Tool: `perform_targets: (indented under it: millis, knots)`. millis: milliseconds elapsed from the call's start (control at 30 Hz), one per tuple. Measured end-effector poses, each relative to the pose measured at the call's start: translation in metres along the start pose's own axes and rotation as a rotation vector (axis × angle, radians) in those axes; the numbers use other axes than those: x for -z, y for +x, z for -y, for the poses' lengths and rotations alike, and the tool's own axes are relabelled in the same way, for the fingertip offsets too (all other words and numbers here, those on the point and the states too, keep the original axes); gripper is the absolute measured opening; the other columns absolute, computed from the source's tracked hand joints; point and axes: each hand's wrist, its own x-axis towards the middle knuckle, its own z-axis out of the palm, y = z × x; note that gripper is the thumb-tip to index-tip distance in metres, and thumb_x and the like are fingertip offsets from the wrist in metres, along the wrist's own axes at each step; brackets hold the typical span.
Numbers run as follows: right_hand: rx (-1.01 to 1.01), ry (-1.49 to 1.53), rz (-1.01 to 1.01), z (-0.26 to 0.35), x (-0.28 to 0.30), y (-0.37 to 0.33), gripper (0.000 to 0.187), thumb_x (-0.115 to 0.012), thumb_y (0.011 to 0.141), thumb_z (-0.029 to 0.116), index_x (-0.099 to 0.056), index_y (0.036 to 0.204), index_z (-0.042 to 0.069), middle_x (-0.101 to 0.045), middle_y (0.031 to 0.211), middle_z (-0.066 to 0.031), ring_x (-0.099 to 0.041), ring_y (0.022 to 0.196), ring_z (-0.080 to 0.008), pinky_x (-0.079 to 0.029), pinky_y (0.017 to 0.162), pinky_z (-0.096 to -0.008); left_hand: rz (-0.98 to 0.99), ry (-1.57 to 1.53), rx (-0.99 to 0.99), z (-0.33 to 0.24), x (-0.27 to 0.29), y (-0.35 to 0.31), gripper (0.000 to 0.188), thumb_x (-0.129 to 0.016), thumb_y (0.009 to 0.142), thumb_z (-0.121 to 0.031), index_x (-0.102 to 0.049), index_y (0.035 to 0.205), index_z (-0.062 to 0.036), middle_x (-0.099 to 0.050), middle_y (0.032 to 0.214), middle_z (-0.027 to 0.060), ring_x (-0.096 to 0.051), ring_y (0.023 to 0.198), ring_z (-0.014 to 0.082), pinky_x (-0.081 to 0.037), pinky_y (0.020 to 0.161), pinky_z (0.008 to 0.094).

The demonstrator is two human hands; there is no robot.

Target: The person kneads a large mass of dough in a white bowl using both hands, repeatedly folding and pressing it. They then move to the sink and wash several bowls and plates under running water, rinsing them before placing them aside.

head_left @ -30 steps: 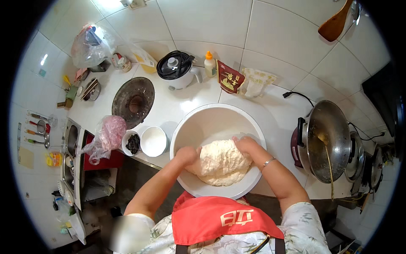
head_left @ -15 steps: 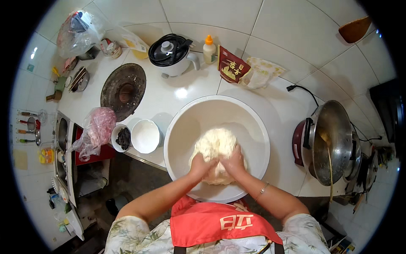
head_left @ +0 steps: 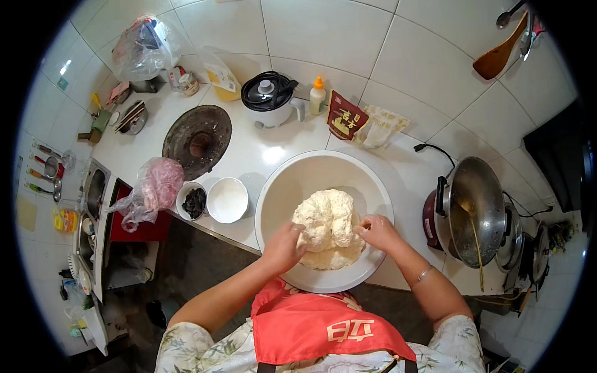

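Note:
A lump of pale dough (head_left: 329, 217) with a crease down its middle sits in a large white basin (head_left: 263, 205) on the counter, in front of my red apron. At the dough's left edge is my left hand (head_left: 284, 248), its fingers curled and gripping the side. My right hand (head_left: 378, 232) is closed at the opposite edge, with its fingertips pinching the dough. Part of each hand's grip is hidden by the fingers themselves.
Left of the basin stand a white bowl (head_left: 227, 200), a bowl of dark pieces (head_left: 191, 201) and a pink plastic bag (head_left: 158, 183). Behind are a small electric pot (head_left: 267, 102), an orange-capped bottle (head_left: 317, 98) and a red-brown pouch (head_left: 345, 115). A wok (head_left: 476, 208) stands right.
My hands have moved apart from the dough's middle to its two sides. The dough appears taller and more of its top shows. The whole view has shifted slightly.

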Motion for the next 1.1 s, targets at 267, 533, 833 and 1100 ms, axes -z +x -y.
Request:
perform_targets:
  millis: [267,533,833,1100]
  knots:
    - [0.03,-0.187,0.22,0.004,-0.088,0.081,0.025,-0.059,0.069,0.022,-0.067,0.08,0.0,-0.064,0.084,-0.0221,-0.063,0.08,-0.0329,-0.05,0.072,-0.0405,0.267,0.238,0.126,0.024,-0.064,0.057,0.012,-0.06,0.072,-0.009,-0.056,0.082,-0.0032,-0.063,0.08,0.018,-0.062,0.078,0.0352,-0.049,0.067,0.0438]
    - [0.098,0.193,0.553,0.007,-0.05,0.049,0.033,-0.061,0.073,0.024,-0.064,0.09,-0.003,-0.065,0.083,-0.0145,-0.061,0.077,-0.0201,-0.049,0.072,-0.0305,0.511,0.158,0.152,0.006,-0.039,0.044,0.04,-0.063,0.068,-0.009,-0.05,0.103,0.0055,-0.054,0.109,0.0262,-0.052,0.107,0.0359,-0.044,0.087,0.0422]
    - [-0.619,0.846,0.109,-0.043,-0.032,0.051,0.054,-0.047,0.089,0.051,-0.056,0.111,0.002,-0.057,0.097,-0.0054,-0.053,0.088,-0.0135,-0.043,0.073,-0.0279,0.301,-1.359,0.962,0.102,-0.046,0.041,0.061,-0.061,0.083,-0.042,-0.046,0.127,-0.0014,-0.052,0.123,0.0168,-0.049,0.114,0.0279,-0.04,0.095,0.0392]
    - [-0.473,1.055,0.658,-0.018,-0.042,0.041,0.076,-0.04,0.086,0.061,-0.029,0.138,0.007,-0.041,0.134,-0.0114,-0.042,0.123,-0.0232,-0.038,0.097,-0.0366,0.353,-1.08,0.663,0.046,-0.065,0.029,0.063,-0.067,0.08,-0.04,-0.046,0.126,-0.003,-0.053,0.12,0.0068,-0.052,0.107,0.017,-0.041,0.091,0.0292]
